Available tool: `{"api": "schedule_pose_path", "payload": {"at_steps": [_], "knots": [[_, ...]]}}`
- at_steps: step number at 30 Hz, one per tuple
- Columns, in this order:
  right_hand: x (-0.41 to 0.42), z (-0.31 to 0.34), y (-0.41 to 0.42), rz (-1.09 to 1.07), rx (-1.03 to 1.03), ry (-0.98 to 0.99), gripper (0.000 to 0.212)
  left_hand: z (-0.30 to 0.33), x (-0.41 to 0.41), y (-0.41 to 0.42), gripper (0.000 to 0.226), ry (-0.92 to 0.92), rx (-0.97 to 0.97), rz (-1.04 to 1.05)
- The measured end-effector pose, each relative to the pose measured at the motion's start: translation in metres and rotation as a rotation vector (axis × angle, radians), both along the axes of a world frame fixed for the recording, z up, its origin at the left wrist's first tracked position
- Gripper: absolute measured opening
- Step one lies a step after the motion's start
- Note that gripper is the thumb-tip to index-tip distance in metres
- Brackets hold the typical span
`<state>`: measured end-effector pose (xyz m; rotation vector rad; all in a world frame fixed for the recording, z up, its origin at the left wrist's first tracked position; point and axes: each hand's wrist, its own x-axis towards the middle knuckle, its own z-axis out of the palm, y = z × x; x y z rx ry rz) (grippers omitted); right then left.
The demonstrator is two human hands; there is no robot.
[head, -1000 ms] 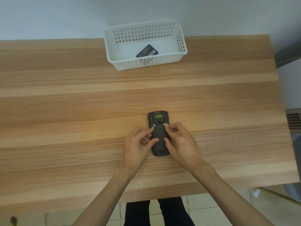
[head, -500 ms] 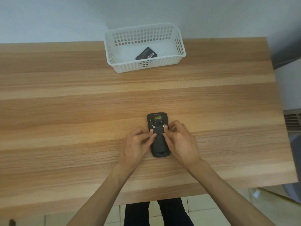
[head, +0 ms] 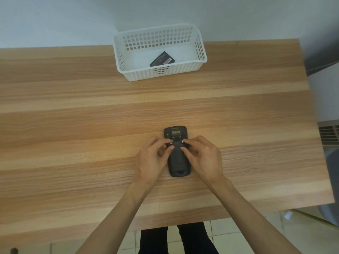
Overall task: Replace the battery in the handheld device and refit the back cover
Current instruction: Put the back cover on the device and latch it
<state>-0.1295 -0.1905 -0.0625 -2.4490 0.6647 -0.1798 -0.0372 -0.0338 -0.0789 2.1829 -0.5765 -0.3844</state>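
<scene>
Apparently both hands [head: 178,158] pinch the handheld device's [head: 178,160] latches.

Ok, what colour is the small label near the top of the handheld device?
Yellow, on the black handheld device; label clearest in the head view.

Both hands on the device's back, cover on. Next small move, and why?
Probably turn the two silver fasteners to free the back cover. Left hand and right hand each pinch at one; the cover sits closed on the handheld device, and a battery waits in the basket.
</scene>
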Motion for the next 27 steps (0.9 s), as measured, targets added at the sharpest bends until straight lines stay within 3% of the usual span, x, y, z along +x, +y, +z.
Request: {"api": "schedule_pose_path", "payload": {"at_steps": [11,19,27], "knots": [[-0.001,-0.002,-0.011,0.163,-0.016,0.018,0.028,0.004,0.007,0.005,0.022,-0.244,0.216,-0.179],[0.003,-0.001,-0.018,0.257,-0.019,0.054,0.029,0.005,0.011,0.000,0.021,-0.262,0.243,-0.206],[0.005,0.000,-0.019,0.166,0.117,0.081,0.025,0.001,0.007,0.001,0.021,-0.142,0.169,-0.098]]}}
